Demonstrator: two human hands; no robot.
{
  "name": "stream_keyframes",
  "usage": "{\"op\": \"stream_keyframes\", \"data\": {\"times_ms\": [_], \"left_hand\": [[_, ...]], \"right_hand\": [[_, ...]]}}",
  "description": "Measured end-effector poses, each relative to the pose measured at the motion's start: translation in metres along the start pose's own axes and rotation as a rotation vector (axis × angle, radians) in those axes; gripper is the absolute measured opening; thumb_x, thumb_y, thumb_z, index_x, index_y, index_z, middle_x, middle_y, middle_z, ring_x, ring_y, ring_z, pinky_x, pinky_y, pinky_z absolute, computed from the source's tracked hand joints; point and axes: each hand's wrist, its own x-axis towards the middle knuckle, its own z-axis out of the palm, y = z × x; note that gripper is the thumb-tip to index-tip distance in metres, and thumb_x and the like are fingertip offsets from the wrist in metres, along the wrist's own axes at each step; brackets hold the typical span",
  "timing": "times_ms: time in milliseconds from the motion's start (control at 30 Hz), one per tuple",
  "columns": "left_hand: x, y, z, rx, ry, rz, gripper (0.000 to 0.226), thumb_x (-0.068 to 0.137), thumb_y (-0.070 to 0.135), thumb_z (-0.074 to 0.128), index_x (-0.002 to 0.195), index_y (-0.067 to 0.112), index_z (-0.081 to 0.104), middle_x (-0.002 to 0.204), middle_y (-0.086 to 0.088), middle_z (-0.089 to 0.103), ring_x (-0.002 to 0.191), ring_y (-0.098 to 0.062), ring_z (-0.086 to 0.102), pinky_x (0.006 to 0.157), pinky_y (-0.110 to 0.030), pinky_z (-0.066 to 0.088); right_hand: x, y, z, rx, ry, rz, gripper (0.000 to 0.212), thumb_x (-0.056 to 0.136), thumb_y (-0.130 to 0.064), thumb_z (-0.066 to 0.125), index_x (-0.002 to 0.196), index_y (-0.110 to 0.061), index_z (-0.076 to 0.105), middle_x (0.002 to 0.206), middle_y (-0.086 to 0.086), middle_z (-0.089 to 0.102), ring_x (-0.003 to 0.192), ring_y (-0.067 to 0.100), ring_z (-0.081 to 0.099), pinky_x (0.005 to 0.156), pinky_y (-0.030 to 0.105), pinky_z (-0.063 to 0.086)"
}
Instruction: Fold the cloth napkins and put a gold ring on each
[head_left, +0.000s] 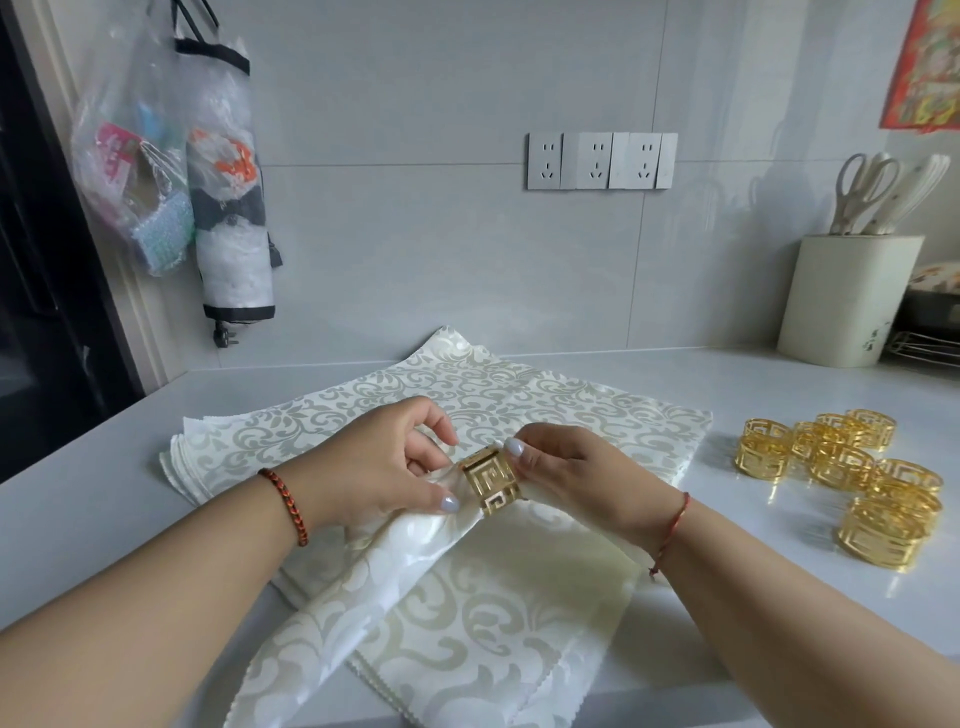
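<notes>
Ring: a gold metal napkin ring with a cut-out key pattern (489, 485) sits around the gathered neck of a cream damask cloth napkin (395, 577), right between the fingertips of both hands.
Napkin: its bunched end runs through the ring, and the loose part fans out from under the left fingers toward the near edge of the counter.
Left hand: the left hand (387, 462) has its fingers curled round the gathered cloth just beside the ring, the thumb pressed against the fabric at the ring's left edge.
Right hand: the right hand (561, 475) pinches the ring's right side, thumb on the top rim, the other fingers curled behind it.
Stack: a pile of flat cream patterned napkins (545, 400) lies under both hands.
Spare rings: a cluster of matching gold rings (852, 467) rests well off to the right of the right fingers.
Counter: a pale grey worktop (104, 509) carries everything.
Beyond the fingers: a white utensil holder with scissors (847, 299) stands at the far right by the tiled wall.
</notes>
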Motion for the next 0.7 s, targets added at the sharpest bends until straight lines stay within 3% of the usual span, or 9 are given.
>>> {"op": "stream_keyframes", "data": {"times_ms": [167, 267, 367, 433, 533, 700], "left_hand": [[0.008, 0.004, 0.005, -0.031, 0.004, 0.002, 0.052, 0.054, 0.017, 0.078, 0.1, 0.022, 0.057, 0.084, 0.004, 0.069, 0.058, -0.004, 0.055, 0.059, -0.02, 0.047], [0.012, 0.009, 0.005, 0.001, -0.049, 0.006, 0.052, 0.056, 0.02, 0.075, 0.106, 0.024, 0.06, 0.103, 0.001, 0.065, 0.057, -0.001, 0.056, 0.06, -0.02, 0.049], [0.018, 0.012, 0.008, -0.114, -0.119, -0.022, 0.051, 0.062, 0.028, 0.074, 0.11, 0.015, 0.066, 0.111, -0.008, 0.069, 0.078, -0.006, 0.067, 0.074, -0.02, 0.053], [0.023, 0.012, 0.012, -0.111, -0.139, -0.037, 0.052, 0.062, 0.045, 0.079, 0.101, 0.011, 0.072, 0.101, -0.011, 0.072, 0.086, -0.019, 0.066, 0.083, -0.03, 0.05], [0.029, 0.011, 0.012, -0.056, -0.139, -0.04, 0.054, 0.059, 0.054, 0.077, 0.088, 0.008, 0.074, 0.082, -0.009, 0.068, 0.075, -0.017, 0.06, 0.074, -0.03, 0.045], [0.033, 0.006, -0.002, -0.054, -0.142, -0.047, 0.043, 0.07, 0.043, 0.079, 0.096, 0.009, 0.075, 0.087, -0.01, 0.073, 0.073, -0.014, 0.063, 0.061, -0.018, 0.049]], "right_hand": [[0.001, -0.002, 0.006, -0.134, 0.082, -0.02, 0.037, 0.099, -0.036, 0.043, 0.078, -0.008, 0.054, 0.065, -0.005, 0.046, 0.059, 0.01, 0.039, 0.057, 0.023, 0.033], [0.003, -0.001, 0.006, -0.151, 0.12, 0.014, 0.035, 0.1, -0.031, 0.043, 0.081, -0.005, 0.057, 0.063, -0.004, 0.045, 0.057, 0.01, 0.038, 0.055, 0.023, 0.033], [0.004, -0.001, 0.007, -0.143, 0.148, 0.032, 0.033, 0.1, -0.029, 0.044, 0.086, -0.003, 0.06, 0.067, 0.0, 0.049, 0.06, 0.012, 0.041, 0.057, 0.026, 0.035], [0.005, -0.001, 0.008, -0.135, 0.156, 0.035, 0.033, 0.099, -0.028, 0.045, 0.088, -0.002, 0.061, 0.069, 0.002, 0.051, 0.061, 0.013, 0.042, 0.058, 0.027, 0.036], [0.006, 0.0, 0.004, -0.138, 0.177, 0.06, 0.035, 0.099, -0.028, 0.046, 0.086, 0.002, 0.059, 0.064, 0.001, 0.047, 0.058, 0.014, 0.039, 0.055, 0.027, 0.032], [0.015, 0.006, -0.016, -0.213, 0.235, 0.07, 0.033, 0.099, -0.03, 0.047, 0.072, -0.011, 0.052, 0.058, -0.003, 0.044, 0.053, 0.011, 0.037, 0.046, 0.019, 0.03]]}}
